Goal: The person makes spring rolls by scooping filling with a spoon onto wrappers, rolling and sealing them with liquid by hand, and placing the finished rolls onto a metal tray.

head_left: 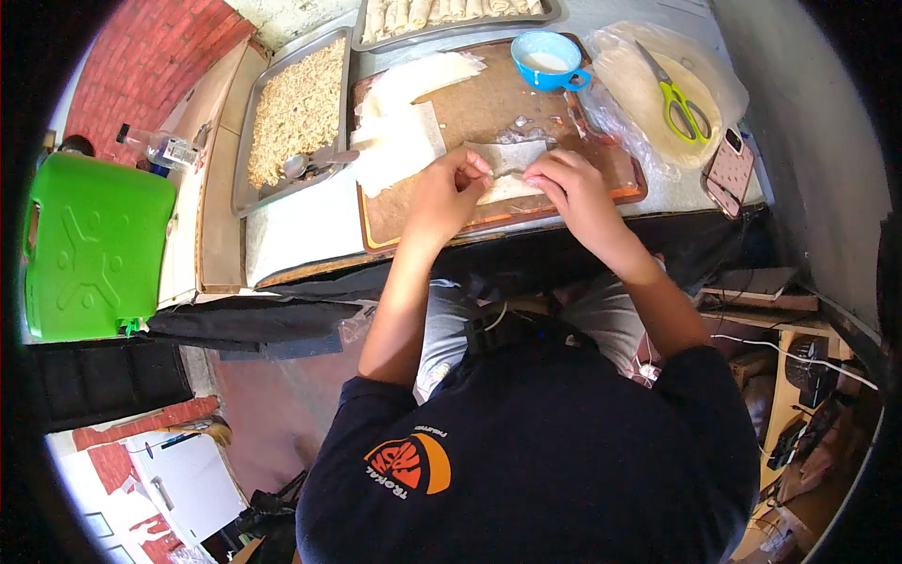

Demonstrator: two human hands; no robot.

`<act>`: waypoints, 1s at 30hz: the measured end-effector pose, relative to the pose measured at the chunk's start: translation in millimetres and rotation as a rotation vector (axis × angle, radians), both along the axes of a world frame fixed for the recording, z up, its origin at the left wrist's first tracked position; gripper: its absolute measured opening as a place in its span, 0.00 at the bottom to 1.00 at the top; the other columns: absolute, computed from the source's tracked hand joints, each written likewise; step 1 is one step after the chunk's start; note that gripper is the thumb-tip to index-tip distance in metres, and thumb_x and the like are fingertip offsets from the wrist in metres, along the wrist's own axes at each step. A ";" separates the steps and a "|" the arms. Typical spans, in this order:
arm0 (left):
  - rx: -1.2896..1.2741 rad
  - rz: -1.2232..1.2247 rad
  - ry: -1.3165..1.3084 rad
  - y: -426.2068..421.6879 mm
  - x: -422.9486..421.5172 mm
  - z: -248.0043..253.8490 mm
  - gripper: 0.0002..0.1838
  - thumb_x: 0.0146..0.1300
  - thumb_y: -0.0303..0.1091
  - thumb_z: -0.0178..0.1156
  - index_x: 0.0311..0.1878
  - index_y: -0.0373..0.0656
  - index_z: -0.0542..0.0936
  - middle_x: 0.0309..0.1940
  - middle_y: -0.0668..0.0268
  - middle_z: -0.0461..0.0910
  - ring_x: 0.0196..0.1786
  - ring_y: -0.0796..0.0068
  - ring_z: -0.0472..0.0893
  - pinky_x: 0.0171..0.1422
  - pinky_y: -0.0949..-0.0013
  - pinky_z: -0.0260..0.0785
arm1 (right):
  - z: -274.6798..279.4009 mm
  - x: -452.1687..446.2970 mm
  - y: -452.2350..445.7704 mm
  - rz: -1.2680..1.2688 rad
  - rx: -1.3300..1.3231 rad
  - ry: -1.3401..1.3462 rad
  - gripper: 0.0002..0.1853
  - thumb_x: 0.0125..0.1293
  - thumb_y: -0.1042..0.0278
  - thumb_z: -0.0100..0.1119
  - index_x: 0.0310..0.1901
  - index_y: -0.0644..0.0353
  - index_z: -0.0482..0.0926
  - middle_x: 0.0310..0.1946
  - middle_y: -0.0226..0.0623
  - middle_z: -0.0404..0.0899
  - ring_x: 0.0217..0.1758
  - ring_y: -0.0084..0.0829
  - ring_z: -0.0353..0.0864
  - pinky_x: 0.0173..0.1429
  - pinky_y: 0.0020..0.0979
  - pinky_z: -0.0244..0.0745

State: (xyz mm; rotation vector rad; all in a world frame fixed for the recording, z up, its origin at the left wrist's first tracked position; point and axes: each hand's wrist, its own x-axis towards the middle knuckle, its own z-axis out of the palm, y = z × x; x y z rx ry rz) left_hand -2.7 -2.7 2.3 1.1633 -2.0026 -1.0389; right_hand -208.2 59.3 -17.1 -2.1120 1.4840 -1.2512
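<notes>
A thin spring roll wrapper (512, 188) lies on the brown board (479, 103) near its front edge, partly folded over. My left hand (449, 191) pinches its left side between thumb and fingertips. At the right side, my right hand (575, 188) holds the fold with its fingers drawn together. Whatever filling is inside is mostly hidden by the fold and my fingers. Left of my left hand rests a stack of pale wrappers (395, 150), with more sheets (423, 77) behind it. A blue cup (548, 61) of white liquid stands at the board's back right.
On the left is a metal tray (345, 75) of crumbly filling (296, 103) with a spoon (297, 166). Behind, another tray (460, 36) holds finished rolls. At right are green-handled scissors (678, 99) on bagged wrappers (648, 132) and a phone (729, 174). A green jerrycan (99, 244) stands far left.
</notes>
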 end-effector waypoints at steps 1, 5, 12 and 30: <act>0.009 0.014 -0.006 1.3 0.0 0.8 0.06 0.58 0.23 0.64 0.39 0.38 0.80 0.28 0.62 0.82 0.30 0.70 0.80 0.37 0.68 0.71 | -0.4 -4.5 0.7 0.028 -0.001 0.072 0.08 0.61 0.74 0.65 0.41 0.64 0.79 0.36 0.41 0.78 0.44 0.40 0.80 0.50 0.37 0.74; -0.163 0.073 -0.021 13.5 0.7 -5.3 0.08 0.60 0.28 0.68 0.41 0.39 0.82 0.29 0.64 0.82 0.30 0.76 0.80 0.37 0.72 0.71 | 2.9 -10.9 4.2 0.142 -0.033 0.021 0.10 0.59 0.73 0.67 0.43 0.63 0.80 0.42 0.41 0.78 0.49 0.41 0.79 0.54 0.36 0.74; -0.508 0.079 -0.164 34.8 0.7 -8.4 0.12 0.57 0.36 0.70 0.42 0.44 0.83 0.35 0.61 0.81 0.39 0.58 0.81 0.43 0.59 0.72 | -1.9 -15.9 1.7 0.151 -0.034 0.064 0.12 0.59 0.72 0.67 0.44 0.63 0.80 0.43 0.41 0.77 0.49 0.42 0.79 0.54 0.38 0.74; -0.544 0.027 -0.189 28.9 0.3 -10.8 0.13 0.58 0.36 0.69 0.44 0.44 0.83 0.39 0.59 0.78 0.47 0.54 0.76 0.52 0.56 0.67 | 14.0 -14.5 4.2 0.044 0.100 -0.101 0.20 0.52 0.75 0.73 0.48 0.60 0.78 0.39 0.36 0.79 0.43 0.31 0.81 0.48 0.30 0.78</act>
